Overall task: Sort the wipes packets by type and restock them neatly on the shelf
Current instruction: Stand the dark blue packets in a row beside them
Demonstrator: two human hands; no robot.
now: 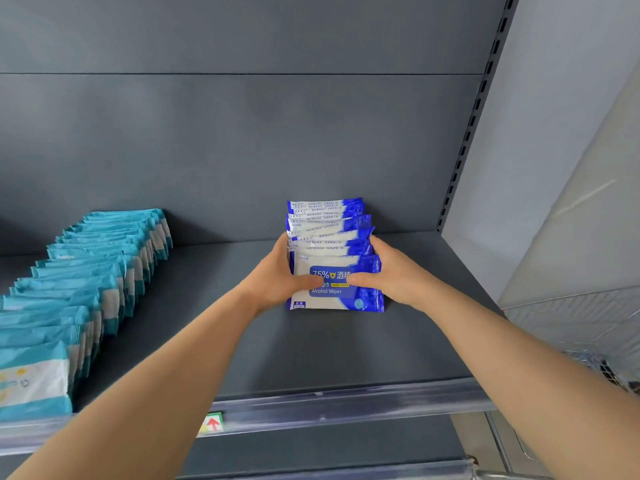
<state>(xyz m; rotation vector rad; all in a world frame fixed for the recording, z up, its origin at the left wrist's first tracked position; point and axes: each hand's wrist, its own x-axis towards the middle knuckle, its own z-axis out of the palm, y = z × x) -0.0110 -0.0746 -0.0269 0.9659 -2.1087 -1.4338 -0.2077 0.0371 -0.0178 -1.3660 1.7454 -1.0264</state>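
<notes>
1. The row of dark-blue-and-white plastic alcohol wipes packets (332,251) stood on edge on the dark grey metal shelf (311,348), right of centre, running from near the back panel (242,150) toward the front. The frontmost packet faced the camera, label readable ("75%", "Alcohol Wipes").

2. The left hand (277,277) pressed the row's left side, the right hand (394,271) its right side. Both thumbs lay across the front packet's face; the other fingers wrapped along the flanks, closed against the packets. Judged purpose: squeezing the sides square and keeping the limp packets from toppling forward.

3. The grip was two-handed and symmetric, probably because soft pouches on edge have little stiffness and slump unless braced at both flanks.

4. A second row, of teal-and-white plastic wipes packets (86,282), stood on edge along the shelf's left side, overlapped like tiles from back to front lip. It was well apart from the blue row, with bare shelf between. Types looked kept separate on purpose.

5. The blue row was shorter than the teal one, leaving open shelf in front of it. Judged progress: sorting underway, blue type partly stocked.

6. The clear plastic price rail (346,403) ran along the front edge, with a small red-arrow tag (212,423) on it. A wire basket (571,323) showed at right, contents unclear.

7. Risk noted: releasing both hands at once could let the front packet tip.
</notes>
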